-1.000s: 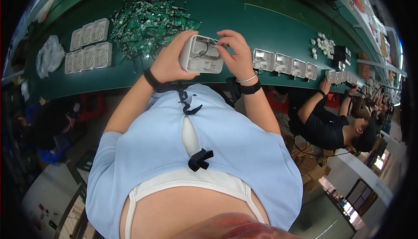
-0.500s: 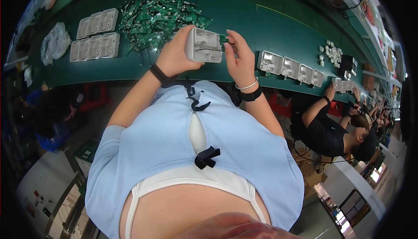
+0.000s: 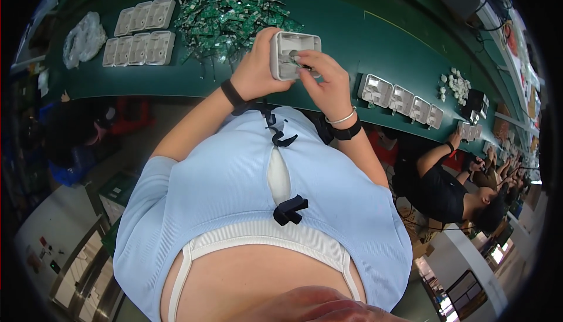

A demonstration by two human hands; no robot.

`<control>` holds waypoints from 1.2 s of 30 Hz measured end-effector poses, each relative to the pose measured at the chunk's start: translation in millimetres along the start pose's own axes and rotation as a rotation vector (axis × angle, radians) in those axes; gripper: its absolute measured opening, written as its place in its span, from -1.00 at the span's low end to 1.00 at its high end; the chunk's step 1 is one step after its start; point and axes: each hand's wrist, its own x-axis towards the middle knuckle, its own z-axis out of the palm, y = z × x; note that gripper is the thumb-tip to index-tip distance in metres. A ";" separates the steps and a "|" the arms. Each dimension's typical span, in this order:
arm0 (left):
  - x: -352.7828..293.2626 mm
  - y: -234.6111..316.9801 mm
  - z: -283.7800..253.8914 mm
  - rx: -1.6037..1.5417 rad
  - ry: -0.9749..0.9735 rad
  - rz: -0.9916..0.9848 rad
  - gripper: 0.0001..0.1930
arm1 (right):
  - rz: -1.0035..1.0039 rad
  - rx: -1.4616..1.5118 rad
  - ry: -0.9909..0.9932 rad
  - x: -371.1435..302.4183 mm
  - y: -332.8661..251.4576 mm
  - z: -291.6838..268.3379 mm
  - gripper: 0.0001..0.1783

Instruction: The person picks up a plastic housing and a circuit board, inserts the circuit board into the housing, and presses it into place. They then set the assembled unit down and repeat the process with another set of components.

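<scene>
My left hand (image 3: 257, 67) is wrapped round the left side of an open white plastic housing (image 3: 298, 41), holding it above the green bench with its hollow side facing me. My right hand (image 3: 329, 84) reaches over the housing's right edge, thumb and fingers pinched together inside it. At the fingertips shows a small dark piece, too covered by the fingers to make out. Beside it, within the housing, is a round greyish spot. Behind my left hand lies a heap of small green circuit boards (image 3: 229, 17) with thin wires.
Two rows of white housings (image 3: 138, 52) stand at the left, near a clear plastic bag (image 3: 85, 39). Another row of housings (image 3: 401, 98) sits right of my hand. Farther right are small white parts (image 3: 456, 86), a black box (image 3: 475, 106) and a co-worker in black (image 3: 437, 175).
My right hand has moved from beside the housing, where it held a green circuit board, to inside it. The housing has turned slightly in my left hand. The whole view has shifted a little.
</scene>
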 end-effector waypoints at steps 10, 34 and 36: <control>-0.6 -4.8 -11.5 0.146 0.199 0.087 0.17 | 0.142 0.176 -0.128 0.7 -4.3 13.8 -0.69; 2.4 -10.0 -49.8 -0.530 0.120 -0.081 0.18 | -0.155 -0.207 0.182 15.3 -29.7 63.3 -0.62; 2.6 -10.4 -55.5 -0.527 0.139 -0.068 0.17 | -0.160 -0.195 0.190 15.4 -28.9 66.4 -0.61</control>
